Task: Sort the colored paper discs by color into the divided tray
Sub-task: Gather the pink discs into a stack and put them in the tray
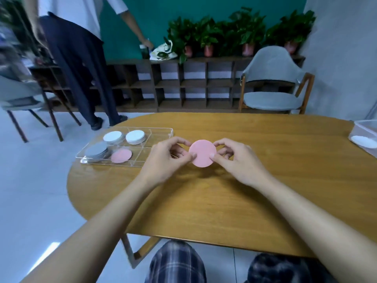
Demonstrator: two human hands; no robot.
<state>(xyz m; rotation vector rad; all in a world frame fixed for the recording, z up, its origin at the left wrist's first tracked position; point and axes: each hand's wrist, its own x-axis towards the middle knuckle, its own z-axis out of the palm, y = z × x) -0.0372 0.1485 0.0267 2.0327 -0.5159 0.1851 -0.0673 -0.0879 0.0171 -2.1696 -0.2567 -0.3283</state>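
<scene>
A pink disc (202,153) is held just above the wooden table (224,201) between both hands. My left hand (167,158) pinches its left edge and my right hand (238,158) pinches its right edge. To the left lies a clear divided tray (159,132). Its compartments hold a pale blue stack (113,137), a white stack (135,136), a grey stack (95,151) and a pink disc in the tray (121,155). The tray's right-hand compartments hold nothing.
A clear container (365,133) with a white disc in it sits at the table's right edge. A grey chair (273,82) stands behind the table. A person in dark trousers (81,74) stands at the back left by a low shelf of potted plants.
</scene>
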